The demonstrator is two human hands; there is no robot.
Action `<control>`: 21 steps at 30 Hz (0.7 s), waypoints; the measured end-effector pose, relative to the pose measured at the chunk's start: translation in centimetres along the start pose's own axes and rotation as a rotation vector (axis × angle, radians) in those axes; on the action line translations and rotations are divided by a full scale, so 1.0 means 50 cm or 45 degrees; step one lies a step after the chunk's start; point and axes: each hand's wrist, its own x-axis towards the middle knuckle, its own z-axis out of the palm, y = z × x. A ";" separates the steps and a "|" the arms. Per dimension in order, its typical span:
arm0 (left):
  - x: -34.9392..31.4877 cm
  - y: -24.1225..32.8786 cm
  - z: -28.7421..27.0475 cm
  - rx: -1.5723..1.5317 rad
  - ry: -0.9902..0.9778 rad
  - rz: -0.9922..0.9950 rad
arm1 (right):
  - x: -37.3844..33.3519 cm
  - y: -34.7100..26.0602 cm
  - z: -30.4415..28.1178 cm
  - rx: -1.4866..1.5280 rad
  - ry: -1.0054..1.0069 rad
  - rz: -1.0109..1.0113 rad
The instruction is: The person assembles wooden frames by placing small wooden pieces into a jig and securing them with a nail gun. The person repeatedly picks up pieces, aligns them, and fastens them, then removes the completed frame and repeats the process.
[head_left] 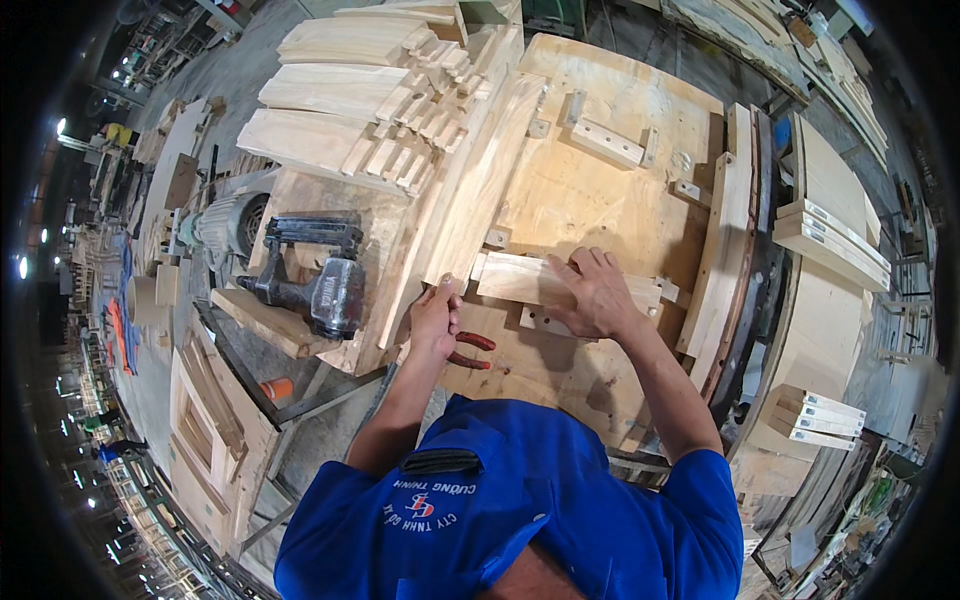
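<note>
Skew looks the likeliest trouble: uneven pressure from the right hand [603, 297] could twist the short board [515, 280], at about two o'clock from the left hand [433, 318], out of line with the drilled block [535, 319] along its near edge, and a careless wrist might knock the red-handled pliers [476, 341] lying at four o'clock from that left hand. Fingers parted, the right hand clasps the short board across its width; the left is curled nearly closed at the long board's [490, 180] seven o'clock end, but I cannot tell whether it pinches anything.
</note>
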 end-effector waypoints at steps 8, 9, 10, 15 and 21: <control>0.022 0.001 0.013 -0.079 -0.027 0.025 | 0.005 0.002 0.008 -0.023 0.028 0.018; 0.024 0.000 0.012 -0.093 -0.033 0.027 | 0.003 0.002 0.009 -0.010 0.038 0.024; 0.025 0.000 0.009 -0.077 -0.038 0.033 | 0.001 0.002 0.011 0.003 0.048 0.030; 0.020 0.006 0.019 -0.001 -0.009 0.054 | -0.002 0.005 0.018 0.009 0.048 0.062; 0.024 0.002 0.021 -0.004 -0.011 0.094 | -0.006 -0.001 0.026 -0.002 0.076 0.033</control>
